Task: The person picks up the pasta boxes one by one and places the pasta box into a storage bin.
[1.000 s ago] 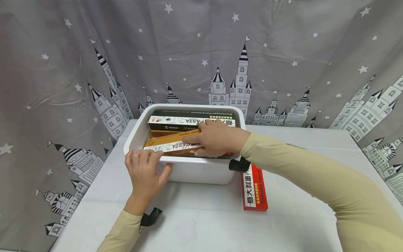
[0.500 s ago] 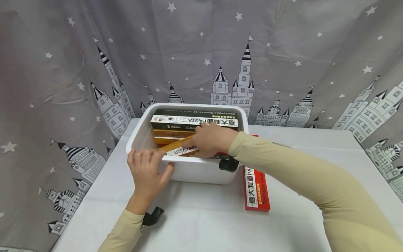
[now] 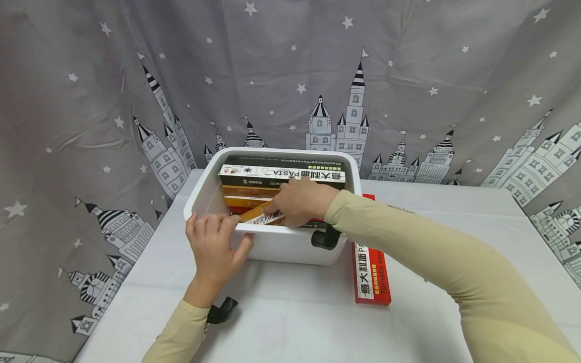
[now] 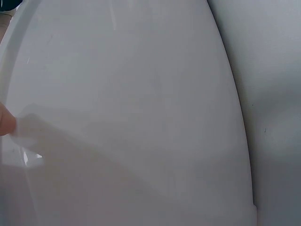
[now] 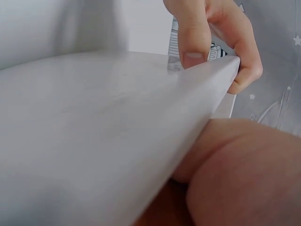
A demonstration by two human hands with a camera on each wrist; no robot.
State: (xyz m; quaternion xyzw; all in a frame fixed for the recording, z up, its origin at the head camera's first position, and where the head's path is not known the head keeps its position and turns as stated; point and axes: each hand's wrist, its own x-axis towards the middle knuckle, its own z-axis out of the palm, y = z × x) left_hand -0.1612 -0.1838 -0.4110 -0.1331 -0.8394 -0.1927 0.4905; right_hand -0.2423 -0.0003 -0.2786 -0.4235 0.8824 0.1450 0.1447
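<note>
A white plastic bin stands on the table, filled with pasta boxes. My left hand grips its front rim near the left corner, fingers over the edge and thumb outside. Inside the bin, my right hand holds an orange pasta box that slants, its left end lower and close to the front rim. The hand covers its right part. Behind it lie a black pepper sauce pasta box and other orange boxes. In the right wrist view the bin wall hides most of the right hand.
A red tomato sauce pasta box lies on the white table, right of the bin and partly under the right forearm. A grey curtain with castles hangs behind the table. A black wrist mount sits on the left wrist.
My right hand has shifted slightly left and down into the bin with the orange pasta box, which slants more steeply and uncovers boxes behind it. The left hand stays on the rim.
</note>
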